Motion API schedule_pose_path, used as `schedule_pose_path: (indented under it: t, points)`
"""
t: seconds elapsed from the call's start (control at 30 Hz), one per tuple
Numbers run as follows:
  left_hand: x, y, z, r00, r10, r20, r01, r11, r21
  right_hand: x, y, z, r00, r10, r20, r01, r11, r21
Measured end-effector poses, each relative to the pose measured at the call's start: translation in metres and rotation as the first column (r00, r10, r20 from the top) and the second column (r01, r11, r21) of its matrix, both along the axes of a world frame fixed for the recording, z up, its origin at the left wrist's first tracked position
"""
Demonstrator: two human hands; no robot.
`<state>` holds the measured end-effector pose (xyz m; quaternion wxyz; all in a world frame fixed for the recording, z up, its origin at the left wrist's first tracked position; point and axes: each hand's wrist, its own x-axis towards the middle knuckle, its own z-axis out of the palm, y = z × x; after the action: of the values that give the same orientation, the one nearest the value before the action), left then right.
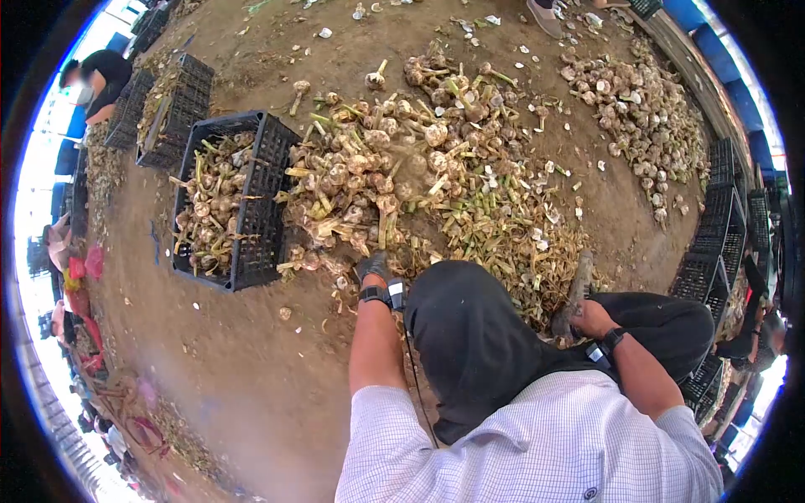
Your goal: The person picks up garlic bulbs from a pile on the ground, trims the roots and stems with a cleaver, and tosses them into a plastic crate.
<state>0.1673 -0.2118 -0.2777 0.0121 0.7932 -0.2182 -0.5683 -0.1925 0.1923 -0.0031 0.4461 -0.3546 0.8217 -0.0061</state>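
My left hand point(371, 267), in a dark glove, reaches to the near edge of a heap of garlic bulbs point(356, 163) with stalks on. Its fingers point away from me among the bulbs, and I cannot see whether they grip one. Low beside my folded leg, my right hand point(594, 318) is closed next to a dirt-covered shoe point(580, 281); what it holds, if anything, is hidden. Cut stalks and leaves point(495, 218) lie heaped in front of my legs. Left of the heap, a black plastic crate point(264, 201) holds garlic bulbs with stalks.
A second pile of trimmed garlic bulbs point(646, 117) lies at the far right. Stacked black crates point(713, 243) line the right side, and more crates point(180, 105) stand at the upper left near another person point(107, 75). Loose bulbs and peel dot the dirt floor point(251, 369).
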Motion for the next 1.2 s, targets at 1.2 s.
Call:
schedule_pose_path:
  t: [1.2]
  points:
    - [-0.057,-0.054,0.058,0.598,0.288,-0.748,-0.518,0.851,-0.086,0.001,-0.001,0.001,0.999,-0.031,0.028,0.030,0.999,0.034]
